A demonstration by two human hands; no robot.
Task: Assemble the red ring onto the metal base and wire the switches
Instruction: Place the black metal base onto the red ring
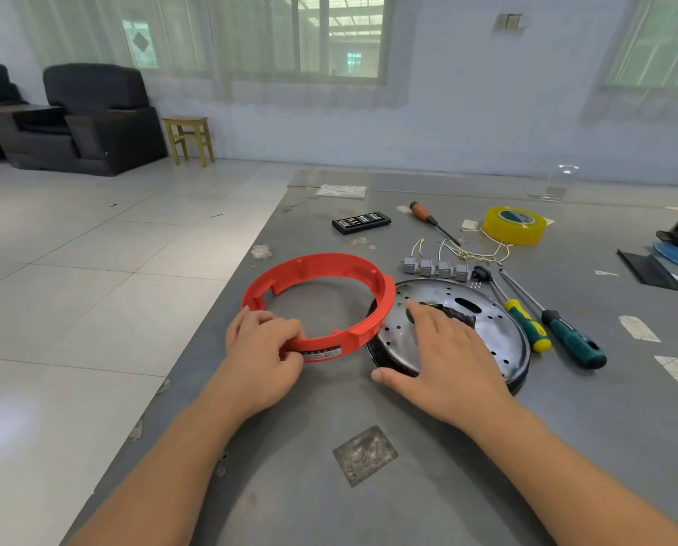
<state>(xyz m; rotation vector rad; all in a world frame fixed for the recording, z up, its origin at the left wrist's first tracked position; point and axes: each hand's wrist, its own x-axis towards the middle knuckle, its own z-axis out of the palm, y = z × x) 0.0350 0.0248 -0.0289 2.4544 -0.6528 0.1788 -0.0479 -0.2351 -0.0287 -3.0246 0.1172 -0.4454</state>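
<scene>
Judging from the layout, assembly has barely begun; the red ring [317,305], pinched at its near rim by the left hand [264,348], lies beside the metal base [502,329], unmounted; the right hand [443,352] is laid flat, fingers extended, on that base; four grey switches [435,267] sit unwired behind it.
</scene>
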